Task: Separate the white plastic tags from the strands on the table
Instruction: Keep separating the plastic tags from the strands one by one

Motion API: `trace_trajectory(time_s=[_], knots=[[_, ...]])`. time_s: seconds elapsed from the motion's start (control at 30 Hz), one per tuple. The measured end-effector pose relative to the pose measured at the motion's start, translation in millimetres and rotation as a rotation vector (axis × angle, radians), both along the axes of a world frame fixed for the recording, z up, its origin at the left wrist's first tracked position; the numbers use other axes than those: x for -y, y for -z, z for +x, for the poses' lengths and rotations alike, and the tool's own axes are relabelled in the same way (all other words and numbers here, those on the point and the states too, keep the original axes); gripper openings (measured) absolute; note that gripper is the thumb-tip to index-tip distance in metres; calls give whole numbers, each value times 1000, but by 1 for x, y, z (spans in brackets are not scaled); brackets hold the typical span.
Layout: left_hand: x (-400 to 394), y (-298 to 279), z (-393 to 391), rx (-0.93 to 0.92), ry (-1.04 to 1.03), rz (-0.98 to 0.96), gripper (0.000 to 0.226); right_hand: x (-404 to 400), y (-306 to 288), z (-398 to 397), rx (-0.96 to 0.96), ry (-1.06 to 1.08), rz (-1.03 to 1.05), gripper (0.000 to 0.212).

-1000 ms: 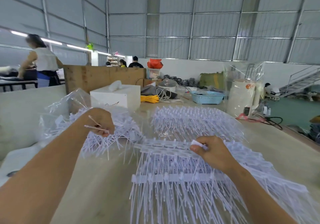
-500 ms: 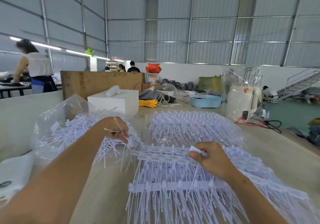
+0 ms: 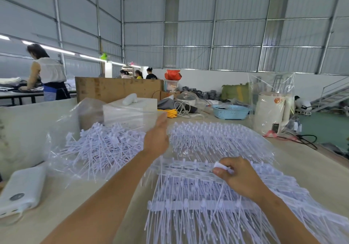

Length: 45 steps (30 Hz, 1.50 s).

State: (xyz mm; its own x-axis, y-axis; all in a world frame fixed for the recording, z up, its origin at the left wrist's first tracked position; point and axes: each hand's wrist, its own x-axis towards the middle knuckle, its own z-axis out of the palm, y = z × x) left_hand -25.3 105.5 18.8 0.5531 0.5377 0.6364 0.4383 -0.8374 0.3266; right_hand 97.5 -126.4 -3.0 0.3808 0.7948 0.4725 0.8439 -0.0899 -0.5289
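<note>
A sheet of white plastic tags (image 3: 190,192) still joined on their strands lies on the table in front of me, with more sheets (image 3: 217,138) behind it. My right hand (image 3: 239,177) pinches one white tag (image 3: 220,166) at the near sheet's top row. My left hand (image 3: 157,140) hovers with straight fingers and holds nothing, between the far sheets and a loose pile of separated tags (image 3: 102,149) lying on a clear plastic bag (image 3: 62,130) at the left.
A white box (image 3: 130,109) stands behind the pile. A white power bank (image 3: 20,191) lies at the near left. Farther back are a blue basket (image 3: 230,111), a yellow cord (image 3: 171,114), a white appliance in plastic (image 3: 270,111), and a person at another table (image 3: 47,73).
My left hand has let go of the tags it held over the pile and moved right and up, its fingers now straight. My right hand stays pinched on a tag.
</note>
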Motion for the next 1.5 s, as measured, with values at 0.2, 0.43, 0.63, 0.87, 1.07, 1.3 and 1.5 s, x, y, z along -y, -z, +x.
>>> trace_trajectory(time_s=[0.2, 0.43, 0.63, 0.87, 1.07, 1.3, 1.5], knots=[[26, -6, -1, -148, 342, -226, 38, 1, 1, 0, 6, -7, -5, 47], [-26, -23, -73, -488, 95, -1014, 13, 0, 1, -3, -27, -13, -32, 32], [-74, -29, -76, -474, -275, -593, 7, 0, -2, -5, -18, -8, -51, 25], [-100, -32, -67, -538, -363, -211, 92, -1, -3, -6, -56, 20, -55, 43], [-103, -19, -56, -765, -320, 28, 56, -2, -2, -5, -64, 17, -44, 54], [-70, 3, -45, -880, -520, -141, 71, -2, 0, -5, -25, 10, -68, 32], [2, -24, -34, -958, -560, -14, 51, 0, -3, -8, 97, 61, -115, 19]])
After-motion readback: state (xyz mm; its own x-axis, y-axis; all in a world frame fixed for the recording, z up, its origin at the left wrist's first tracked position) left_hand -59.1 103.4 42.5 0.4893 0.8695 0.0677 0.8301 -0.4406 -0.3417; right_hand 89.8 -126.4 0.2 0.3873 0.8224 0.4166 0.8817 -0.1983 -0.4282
